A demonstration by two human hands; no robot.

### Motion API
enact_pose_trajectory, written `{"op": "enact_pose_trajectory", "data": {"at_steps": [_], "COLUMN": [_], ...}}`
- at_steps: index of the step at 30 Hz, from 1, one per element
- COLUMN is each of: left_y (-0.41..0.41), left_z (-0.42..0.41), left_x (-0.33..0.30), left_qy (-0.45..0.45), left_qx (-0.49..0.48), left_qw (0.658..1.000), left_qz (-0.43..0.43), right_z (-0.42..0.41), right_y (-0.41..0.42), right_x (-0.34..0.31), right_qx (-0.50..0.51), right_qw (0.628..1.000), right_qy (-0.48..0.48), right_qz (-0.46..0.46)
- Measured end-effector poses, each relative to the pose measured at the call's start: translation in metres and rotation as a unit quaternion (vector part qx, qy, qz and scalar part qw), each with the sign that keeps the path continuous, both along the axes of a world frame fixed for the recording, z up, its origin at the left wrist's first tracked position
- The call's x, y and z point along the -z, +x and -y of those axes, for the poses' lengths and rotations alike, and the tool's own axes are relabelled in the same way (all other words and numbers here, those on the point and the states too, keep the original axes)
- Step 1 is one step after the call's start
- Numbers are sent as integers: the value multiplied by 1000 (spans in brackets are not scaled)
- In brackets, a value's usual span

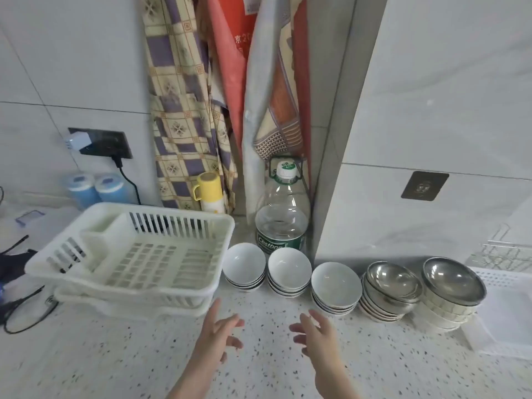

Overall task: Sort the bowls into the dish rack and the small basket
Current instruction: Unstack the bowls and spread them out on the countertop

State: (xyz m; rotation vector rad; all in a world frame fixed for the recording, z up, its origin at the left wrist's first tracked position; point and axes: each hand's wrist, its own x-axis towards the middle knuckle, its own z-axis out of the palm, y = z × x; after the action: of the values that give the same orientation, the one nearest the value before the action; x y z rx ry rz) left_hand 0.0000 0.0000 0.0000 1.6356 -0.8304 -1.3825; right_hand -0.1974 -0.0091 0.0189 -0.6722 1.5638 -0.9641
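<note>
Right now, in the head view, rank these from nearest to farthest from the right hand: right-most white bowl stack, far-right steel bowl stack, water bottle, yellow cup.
From the right hand:
1. Right-most white bowl stack, just beyond it.
2. Far-right steel bowl stack, off to the right.
3. Water bottle, behind the bowls.
4. Yellow cup, back left by the cloth.

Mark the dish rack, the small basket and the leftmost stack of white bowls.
dish rack [184,286]: head view, front rim.
small basket [501,279]: head view, perforated back wall.
leftmost stack of white bowls [244,262]: head view, inside of top bowl.

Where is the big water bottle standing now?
In the head view, the water bottle stands at the back of the counter, against the wall corner, just behind the white bowl stacks and right of the dish rack.
</note>
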Motion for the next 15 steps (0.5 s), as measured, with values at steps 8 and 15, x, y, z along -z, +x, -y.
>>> {"op": "enact_pose_trajectory", "data": {"at_steps": [8,15], "left_y": [-14,-9], "left_z": [60,92], "left_x": [-1,26], "left_qy": [-26,45], "left_qx": [69,1], "left_qw": [996,999], "left_qz": [46,22], "right_z": [42,71], "right_y": [30,30], "right_x": [3,19], "right_qx": [-55,-23], "right_qw": [996,997], "right_qy": [30,60], "right_qz": [-56,-51]}}
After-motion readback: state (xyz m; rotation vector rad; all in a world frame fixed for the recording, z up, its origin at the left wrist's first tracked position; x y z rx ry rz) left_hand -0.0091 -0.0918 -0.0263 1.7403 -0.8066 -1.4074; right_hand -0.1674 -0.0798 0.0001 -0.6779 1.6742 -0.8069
